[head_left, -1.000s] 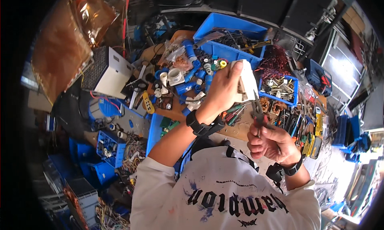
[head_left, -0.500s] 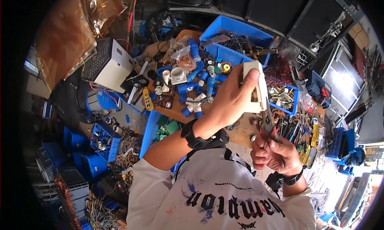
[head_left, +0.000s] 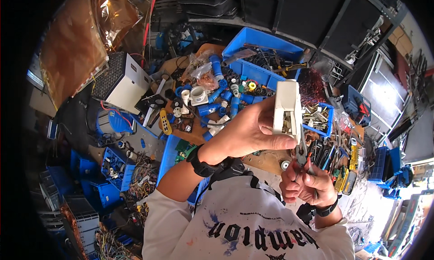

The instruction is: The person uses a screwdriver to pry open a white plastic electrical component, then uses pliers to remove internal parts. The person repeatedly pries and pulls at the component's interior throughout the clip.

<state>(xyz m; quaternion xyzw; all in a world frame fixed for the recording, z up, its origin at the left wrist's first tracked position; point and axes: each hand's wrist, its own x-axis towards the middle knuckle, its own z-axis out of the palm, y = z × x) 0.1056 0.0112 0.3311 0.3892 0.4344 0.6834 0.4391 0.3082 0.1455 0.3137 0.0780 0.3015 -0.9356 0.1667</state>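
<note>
My left hand (head_left: 250, 132) holds a white plastic box-shaped part (head_left: 287, 107) upright in front of me, open side facing right. My right hand (head_left: 306, 186) is closed around the red handles of a pair of pliers (head_left: 302, 147), whose jaws reach up into the lower edge of the white part. Both wrists carry black watches. The cluttered workbench (head_left: 260, 159) lies below the hands.
Blue bins (head_left: 264, 49) of wires and metal parts stand at the back. Blue and white pipe fittings (head_left: 212, 99) lie on the bench centre. A white and black box (head_left: 121, 82) sits left. Hand tools (head_left: 341, 158) lie right, with blue crates (head_left: 113, 167) of cables on the floor left.
My left hand has lifted the white part higher and turned it more upright. My right hand has brought the pliers up to its lower edge.
</note>
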